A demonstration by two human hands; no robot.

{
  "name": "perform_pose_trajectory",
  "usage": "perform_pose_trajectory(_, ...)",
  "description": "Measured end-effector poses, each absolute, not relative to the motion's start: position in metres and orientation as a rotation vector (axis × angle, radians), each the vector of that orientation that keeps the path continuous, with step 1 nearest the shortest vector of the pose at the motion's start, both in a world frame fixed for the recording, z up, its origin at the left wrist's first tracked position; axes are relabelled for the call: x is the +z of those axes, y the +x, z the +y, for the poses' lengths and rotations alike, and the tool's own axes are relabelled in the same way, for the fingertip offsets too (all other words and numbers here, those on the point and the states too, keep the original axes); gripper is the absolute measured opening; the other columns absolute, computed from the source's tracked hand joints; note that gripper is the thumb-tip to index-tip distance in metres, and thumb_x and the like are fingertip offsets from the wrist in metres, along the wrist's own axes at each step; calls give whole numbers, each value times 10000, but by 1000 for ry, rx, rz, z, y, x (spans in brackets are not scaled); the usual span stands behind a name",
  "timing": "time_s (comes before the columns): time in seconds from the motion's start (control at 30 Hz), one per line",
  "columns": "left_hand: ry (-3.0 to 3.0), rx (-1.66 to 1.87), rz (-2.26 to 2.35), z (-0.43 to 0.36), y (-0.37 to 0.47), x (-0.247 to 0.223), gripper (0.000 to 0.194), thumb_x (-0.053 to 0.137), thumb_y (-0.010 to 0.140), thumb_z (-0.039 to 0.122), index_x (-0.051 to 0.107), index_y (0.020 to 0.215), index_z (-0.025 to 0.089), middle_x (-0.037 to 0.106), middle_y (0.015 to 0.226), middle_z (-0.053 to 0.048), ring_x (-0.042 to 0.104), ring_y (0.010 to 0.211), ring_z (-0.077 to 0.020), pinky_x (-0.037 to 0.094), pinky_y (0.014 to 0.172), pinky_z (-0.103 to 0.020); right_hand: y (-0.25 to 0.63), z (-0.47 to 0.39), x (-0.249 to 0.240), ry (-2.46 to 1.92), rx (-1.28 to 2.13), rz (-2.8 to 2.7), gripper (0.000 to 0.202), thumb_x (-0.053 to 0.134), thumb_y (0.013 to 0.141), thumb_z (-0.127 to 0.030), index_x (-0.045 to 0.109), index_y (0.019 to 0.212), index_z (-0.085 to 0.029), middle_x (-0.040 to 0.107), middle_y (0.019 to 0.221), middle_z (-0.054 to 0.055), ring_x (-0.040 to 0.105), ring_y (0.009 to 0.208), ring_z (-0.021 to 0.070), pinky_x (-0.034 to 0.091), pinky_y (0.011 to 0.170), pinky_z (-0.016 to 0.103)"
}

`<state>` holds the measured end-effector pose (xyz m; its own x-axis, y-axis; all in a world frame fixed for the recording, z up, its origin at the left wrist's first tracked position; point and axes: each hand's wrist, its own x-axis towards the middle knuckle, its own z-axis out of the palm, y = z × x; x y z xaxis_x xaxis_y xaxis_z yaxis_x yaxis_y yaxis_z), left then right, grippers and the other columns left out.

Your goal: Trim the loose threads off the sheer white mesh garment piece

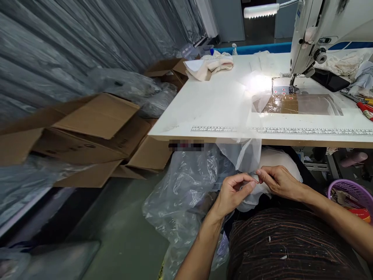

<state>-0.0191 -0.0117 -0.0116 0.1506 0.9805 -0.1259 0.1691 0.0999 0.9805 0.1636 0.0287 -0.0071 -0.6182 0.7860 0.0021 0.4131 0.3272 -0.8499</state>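
Observation:
A strip of sheer white fabric (247, 155) hangs over the table's front edge and comes down to my hands above my lap. My left hand (233, 192) is closed in a pinch, thumb against forefinger, at the fabric's lower edge. Just to its right, almost touching it, my right hand (278, 182) pinches too. A thin dark line shows between the two sets of fingertips; it is too small to name. More pale cloth (278, 161) lies across my lap, behind and under the hands.
A sewing machine (305, 42) stands on the white table (180, 105), lit by a lamp (261, 11). Folded cream cloth (215, 64), a black phone (330, 79) and red-handled pliers (365, 111) lie there. Cardboard boxes (99, 116), clear plastic (186, 194) and a purple basket (354, 188) stand around.

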Motion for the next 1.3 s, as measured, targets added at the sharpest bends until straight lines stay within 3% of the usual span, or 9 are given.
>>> perform_pose_trajectory(0.23, 1202, 937, 1248, -13, -19, -11, 320, 719, 728, 480, 718, 715, 161, 707, 712, -38, 592, 615, -141, 469, 574, -237, 168, 19, -7, -1102, 1175, -2176, 593, 209, 1018, -523, 654, 867, -162, 532, 597, -1, 439, 520, 126, 323, 554, 252)
perform_pose_trajectory(0.47, 1137, 934, 1249, -14, -18, -12, 338, 755, 687, 481, 690, 687, 149, 624, 623, 0, 496, 551, -102, 395, 519, -211, 162, 16, -12, -1100, 1022, -2279, 476, 297, 1014, -455, 615, 796, -176, 558, 634, 20, 434, 546, 132, 286, 563, 263)
perform_pose_trajectory(0.6, 1109, 926, 1249, -14, -16, -12, 323, 774, 675, 450, 685, 666, 140, 608, 604, 5, 486, 544, -94, 384, 518, -202, 164, 18, -18, -1197, 1080, -2167, 520, 297, 994, -536, 586, 737, -188, 467, 571, -14, 363, 517, 123, 266, 550, 269)
perform_pose_trajectory(0.73, 860, 1027, 1217, -17, -11, -11, 393, 810, 634, 491, 632, 666, 141, 577, 568, 27, 479, 498, -72, 383, 479, -173, 172, 15, -17, -1128, 1394, -1854, 649, 250, 928, -721, 607, 870, -182, 523, 702, 7, 442, 626, 138, 369, 606, 266)
perform_pose_trajectory(0.83, 639, 1094, 1161, -19, -4, -9, 439, 840, 607, 496, 572, 701, 162, 559, 550, 53, 500, 476, -67, 416, 467, -157, 172, 7, -17, -1017, 1607, -1643, 652, 497, 777, -798, 594, 948, -177, 519, 779, 4, 440, 666, 128, 400, 604, 255)
perform_pose_trajectory(0.93, 545, 1172, 1169, -22, 2, -7, 471, 880, 573, 451, 533, 731, 175, 588, 602, 61, 545, 493, -63, 449, 469, -144, 166, 2, -19, -1048, 1757, -1454, 584, 723, 646, -706, 578, 848, -177, 468, 684, -36, 400, 599, 101, 365, 527, 227)
perform_pose_trajectory(1.13, 654, 1292, 1165, -31, -5, -1, 454, 892, 591, 331, 544, 845, 189, 667, 792, 27, 644, 565, -95, 496, 473, -160, 164, 7, -14, -1022, 1692, -1295, 459, 697, 729, -614, 605, 787, -168, 534, 640, -24, 449, 588, 103, 399, 574, 248)
perform_pose_trajectory(1.2, 666, 1143, 1051, -29, -13, 1, 470, 863, 628, 416, 578, 927, 192, 675, 776, 9, 667, 552, -135, 518, 460, -200, 167, 10, -8, -989, 1635, -1365, 400, 667, 777, -564, 615, 792, -168, 521, 635, -27, 440, 589, 103, 397, 574, 246)
perform_pose_trajectory(1.3, 618, 771, 888, -20, -22, -1, 573, 702, 709, 665, 630, 969, 160, 706, 756, -62, 679, 515, -194, 529, 435, -265, 170, 10, -1, -916, 1598, -1530, 310, 609, 845, -472, 634, 806, -166, 545, 663, -14, 463, 616, 110, 410, 590, 243)
